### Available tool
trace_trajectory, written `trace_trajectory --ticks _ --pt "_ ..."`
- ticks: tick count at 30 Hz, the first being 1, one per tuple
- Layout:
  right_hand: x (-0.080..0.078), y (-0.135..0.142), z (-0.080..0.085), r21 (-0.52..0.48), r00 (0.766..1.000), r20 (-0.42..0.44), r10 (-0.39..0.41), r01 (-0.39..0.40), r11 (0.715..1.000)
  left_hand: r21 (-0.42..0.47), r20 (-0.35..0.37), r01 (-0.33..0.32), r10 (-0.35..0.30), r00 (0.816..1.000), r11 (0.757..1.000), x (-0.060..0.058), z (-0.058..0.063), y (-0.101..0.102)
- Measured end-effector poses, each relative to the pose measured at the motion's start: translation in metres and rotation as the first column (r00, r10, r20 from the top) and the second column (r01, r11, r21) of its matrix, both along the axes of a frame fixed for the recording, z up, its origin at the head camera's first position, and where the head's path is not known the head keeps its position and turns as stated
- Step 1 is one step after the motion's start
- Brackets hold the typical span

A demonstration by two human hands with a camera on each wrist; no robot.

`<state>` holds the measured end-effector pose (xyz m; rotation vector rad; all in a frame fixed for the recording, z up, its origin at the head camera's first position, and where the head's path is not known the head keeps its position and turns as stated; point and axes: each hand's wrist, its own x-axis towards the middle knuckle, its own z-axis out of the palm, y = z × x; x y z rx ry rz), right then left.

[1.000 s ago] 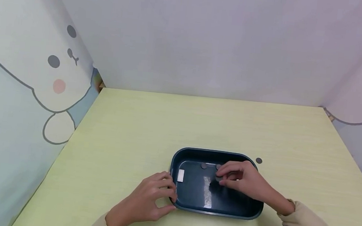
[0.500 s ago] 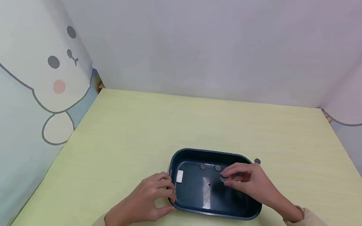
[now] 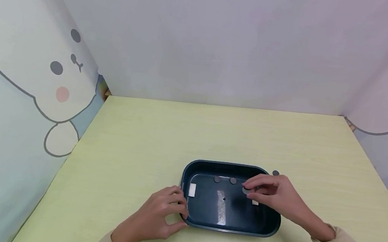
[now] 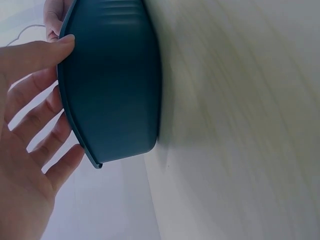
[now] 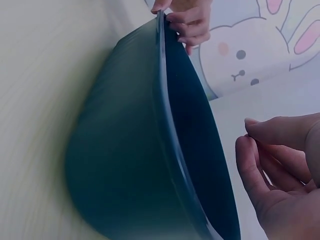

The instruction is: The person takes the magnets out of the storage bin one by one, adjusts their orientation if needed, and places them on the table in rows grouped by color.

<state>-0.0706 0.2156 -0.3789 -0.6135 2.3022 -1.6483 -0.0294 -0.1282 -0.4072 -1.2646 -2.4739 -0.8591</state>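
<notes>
A dark blue-green rectangular tray point(image 3: 216, 230) sits on the table. My left hand point(image 3: 160, 215) grips its left rim, the thumb at the near corner and the fingers over the edge; in the left wrist view the thumb lies against the outside. Above the tray's right half, my right hand point(image 3: 273, 193) pinches a small dark grey disc point(image 3: 245, 190) between thumb and fingertips. Lower in the tray lie two similar discs, a left disc point(image 3: 217, 179) and a right disc point(image 3: 233, 181). Another disc point(image 3: 276, 173) rests outside, just past the far right corner, partly close behind the right hand.
Inside the tray are a white rectangle point(image 3: 192, 190) at the left end and a pale strip point(image 3: 221, 209) of reflected light. Another white patch point(image 3: 255, 202) shows beneath the right hand. The yellowish table point(image 3: 143, 139) reaches a pale wall point(image 3: 220, 61) behind.
My right hand has moved to the right with its pinched disc, uncovering the right disc in the tray and a white patch. The left hand stays on the rim.
</notes>
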Motion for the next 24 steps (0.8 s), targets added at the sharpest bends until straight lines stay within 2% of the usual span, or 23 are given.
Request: trace_trajectory --ticks 10,16,20,24 --pt "0.004 0.011 0.004 -0.023 0.999 -0.008 -0.038 0.037 0.999 0.009 0.001 0.011 -0.011 1.000 1.000 0.001 0.000 0.000" --pt "0.007 0.018 0.009 -0.009 0.997 0.008 -0.078 0.078 0.997 0.007 -0.016 0.018 -0.018 1.000 1.000 0.001 0.000 0.000" --pt "0.006 0.025 0.010 -0.001 0.996 0.005 -0.088 0.088 0.996 -0.003 0.009 0.002 -0.002 1.000 1.000 0.001 0.001 0.000" --pt "0.004 0.031 0.011 0.031 0.994 -0.011 -0.104 0.105 0.994 0.009 -0.015 0.006 -0.006 1.000 1.000 0.000 0.000 0.000"
